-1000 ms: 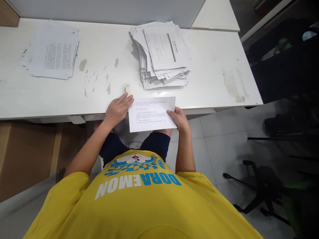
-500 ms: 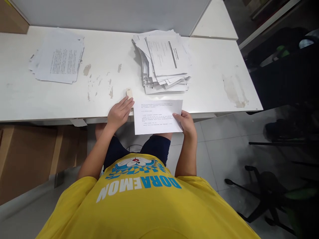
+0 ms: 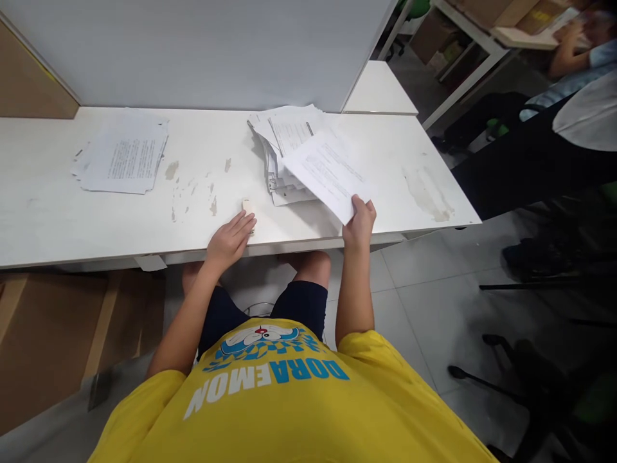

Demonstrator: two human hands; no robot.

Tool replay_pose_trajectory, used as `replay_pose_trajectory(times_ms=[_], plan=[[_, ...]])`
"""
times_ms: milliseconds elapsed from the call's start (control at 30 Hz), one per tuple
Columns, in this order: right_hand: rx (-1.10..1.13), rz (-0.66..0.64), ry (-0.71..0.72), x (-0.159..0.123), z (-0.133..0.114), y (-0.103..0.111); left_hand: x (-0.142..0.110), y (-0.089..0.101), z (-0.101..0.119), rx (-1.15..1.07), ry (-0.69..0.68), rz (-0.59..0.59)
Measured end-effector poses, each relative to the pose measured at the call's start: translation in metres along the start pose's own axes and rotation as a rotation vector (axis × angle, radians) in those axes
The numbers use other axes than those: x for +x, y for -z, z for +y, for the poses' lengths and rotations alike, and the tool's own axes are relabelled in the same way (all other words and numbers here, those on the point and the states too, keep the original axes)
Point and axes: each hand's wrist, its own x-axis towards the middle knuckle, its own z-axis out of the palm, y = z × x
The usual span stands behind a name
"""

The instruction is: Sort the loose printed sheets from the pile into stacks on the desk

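My right hand (image 3: 359, 220) is closed on the near corner of a printed paper (image 3: 328, 168), which tilts up over the right part of a messy paper stack (image 3: 284, 135) and hides some of it. My left hand (image 3: 232, 239) lies with outstretched fingers across a small cream stapler (image 3: 247, 205) near the desk's front edge. Its fingers cover the middle of the stapler, and a bit of metal shows at the near end.
A lower pile of printed sheets (image 3: 125, 157) lies on the left of the white desk (image 3: 202, 218). Behind rises a grey partition (image 3: 216, 51). Cardboard boxes (image 3: 48, 334) stand below left. At the right are an office chair base (image 3: 520, 386) and another person's arm (image 3: 571, 54).
My right hand has carried the paper from the desk's front edge up and away, over the stack. My left hand stays at the stapler. The view has tipped upward.
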Motion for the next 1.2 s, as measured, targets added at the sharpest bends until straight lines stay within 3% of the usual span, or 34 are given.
replay_pose_trajectory(times_ms=[133, 267, 533, 667, 767, 1033, 1200], plan=[[0.035, -0.041, 0.045, 0.023, 0.006, -0.046, -0.001, 0.001, -0.001, 0.034, -0.005, -0.025], [-0.065, -0.099, 0.006, 0.039, 0.01, -0.081, -0.001, 0.002, -0.003, 0.051, -0.035, -0.014], [-0.386, -0.083, -0.004, 0.054, 0.012, -0.111, -0.001, 0.004, 0.0, 0.077, 0.001, -0.033], [-0.644, 0.049, 0.089, 0.052, 0.006, -0.107, -0.001, 0.004, 0.0, 0.087, -0.001, -0.029], [-0.776, 0.176, 0.05, 0.042, 0.002, -0.094, -0.001, 0.004, -0.001, 0.089, -0.006, -0.026], [-0.786, 0.196, 0.108, 0.019, 0.03, -0.053, -0.004, 0.004, -0.002, 0.091, -0.024, -0.025], [-0.753, 0.177, 0.1, 0.016, 0.038, -0.046, -0.004, 0.005, -0.003, 0.1, -0.021, -0.033]])
